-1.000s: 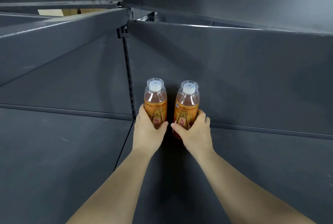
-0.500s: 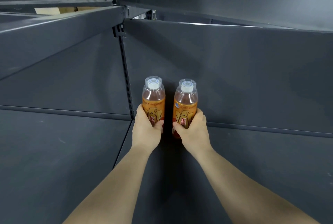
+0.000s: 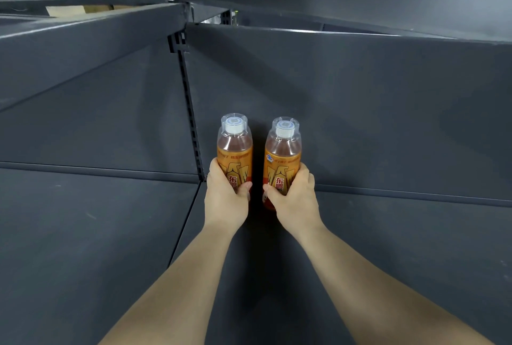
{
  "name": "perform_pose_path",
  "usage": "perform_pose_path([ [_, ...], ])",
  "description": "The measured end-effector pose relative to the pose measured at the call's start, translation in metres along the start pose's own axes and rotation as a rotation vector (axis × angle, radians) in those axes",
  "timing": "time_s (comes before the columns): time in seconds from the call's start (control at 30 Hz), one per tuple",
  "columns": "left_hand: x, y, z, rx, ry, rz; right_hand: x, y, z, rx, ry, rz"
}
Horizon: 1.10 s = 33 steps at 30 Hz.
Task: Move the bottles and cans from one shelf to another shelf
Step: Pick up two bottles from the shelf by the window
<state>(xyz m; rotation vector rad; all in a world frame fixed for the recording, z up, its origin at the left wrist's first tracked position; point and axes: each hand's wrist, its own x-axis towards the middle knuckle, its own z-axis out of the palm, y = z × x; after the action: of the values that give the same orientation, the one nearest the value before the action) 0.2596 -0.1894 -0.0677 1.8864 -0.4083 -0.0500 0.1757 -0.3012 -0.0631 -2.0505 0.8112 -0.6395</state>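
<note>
Two orange-labelled drink bottles with clear caps stand upright side by side at the back of a dark grey shelf (image 3: 388, 233), close to the back panel. My left hand (image 3: 225, 200) grips the lower body of the left bottle (image 3: 235, 150). My right hand (image 3: 295, 200) grips the lower body of the right bottle (image 3: 283, 154). A narrow gap separates the two bottles. Their bases are hidden behind my hands.
A slotted upright post (image 3: 191, 111) runs down the back panel just left of the bottles. A neighbouring shelf board (image 3: 83, 233) lies to the left across a seam. Another grey shelf (image 3: 91, 39) overhangs above.
Both hands with the bottles have shifted very slightly left and down in view; the grips are unchanged.
</note>
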Motion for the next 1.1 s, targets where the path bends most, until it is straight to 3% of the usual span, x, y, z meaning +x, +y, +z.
perform_pose_path([
  [0.57,-0.017,0.004,-0.014,0.113,-0.019,-0.096,-0.017,-0.004,-0.021,0.034,-0.095,0.18],
  [0.93,-0.06,0.034,-0.021,0.339,0.048,0.036,-0.061,-0.003,-0.081,-0.468,-0.206,0.039],
  [1.1,-0.095,0.063,-0.007,0.453,-0.05,0.202,-0.091,0.005,-0.117,-0.614,-0.211,-0.056],
])
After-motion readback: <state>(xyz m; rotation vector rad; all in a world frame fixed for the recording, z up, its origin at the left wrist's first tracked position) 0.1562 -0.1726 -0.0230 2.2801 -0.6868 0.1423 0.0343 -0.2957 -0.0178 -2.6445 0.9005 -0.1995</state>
